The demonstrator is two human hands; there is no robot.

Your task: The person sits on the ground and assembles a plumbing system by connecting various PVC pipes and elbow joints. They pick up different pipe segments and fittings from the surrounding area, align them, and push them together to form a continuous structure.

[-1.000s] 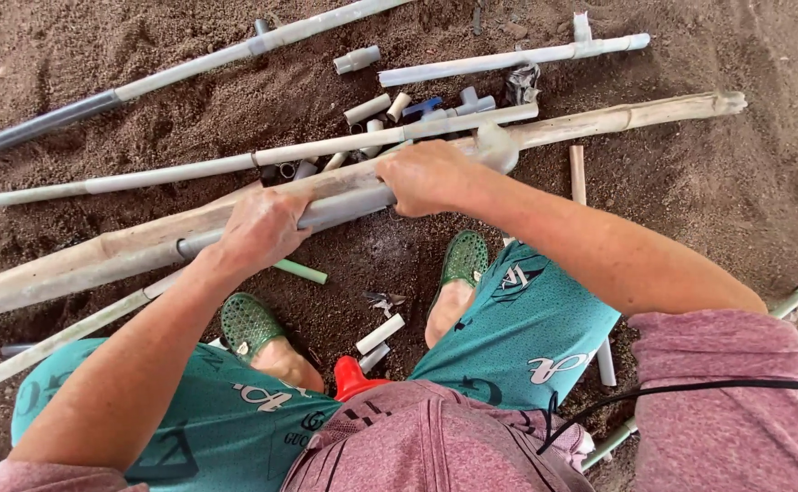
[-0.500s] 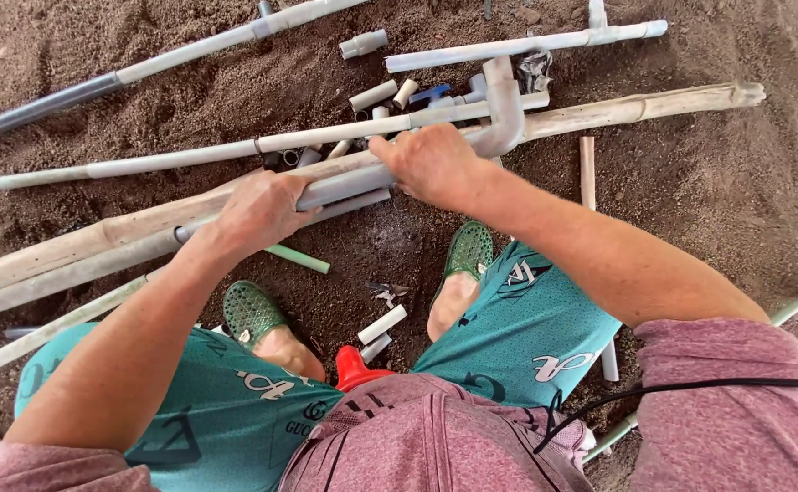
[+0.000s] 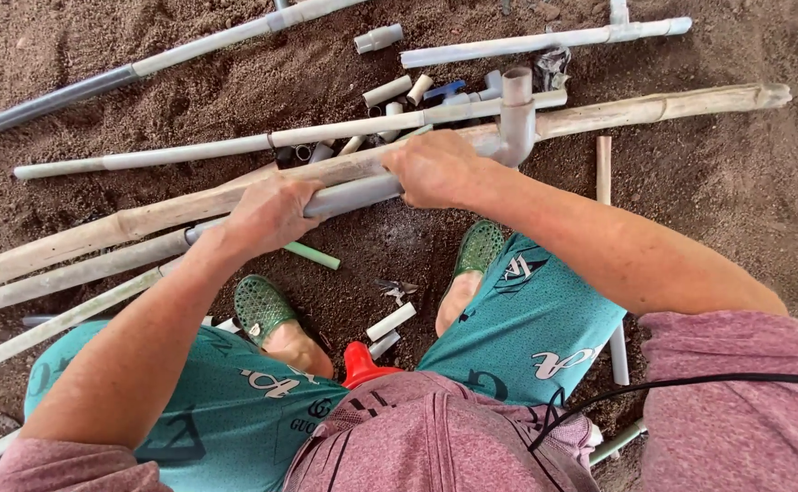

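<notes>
Seated low over loose brown soil (image 3: pixel 745 228), knees apart in teal shorts, green perforated clogs (image 3: pixel 262 308) planted in the dirt. Left hand (image 3: pixel 267 211) closed around a grey plastic pipe (image 3: pixel 349 194), fingers wrapped over the top. Right hand (image 3: pixel 435 169) clamped on the same pipe further along, close beside a grey tee fitting (image 3: pixel 515 123) standing upright at its end. Pipe held just above the ground, running crosswise between both fists, short bare stretch showing between them.

Directly behind the pipe, touching or nearly so: a long pale bamboo pole (image 3: pixel 654 109) lying diagonally. Beyond that, a thin grey conduit (image 3: pixel 189 150) and a scatter of short white pipe offcuts (image 3: pixel 388 91). Near the feet, a short green tube piece (image 3: pixel 312 256), a white stub (image 3: pixel 390 322), a red cap or nozzle (image 3: pixel 360 362) at the lap.

Risks, judged from the layout: a twist or push on the joint likely to slip if grit from the soil sits on the pipe end, spoiling the fit. Tee possibly set crooked, with the bamboo pole crowding the fitting and nudging it off line. Knuckles of the right hand close to that pole, so a sudden give could scrape them. Loose offcuts underfoot prone to rolling.
</notes>
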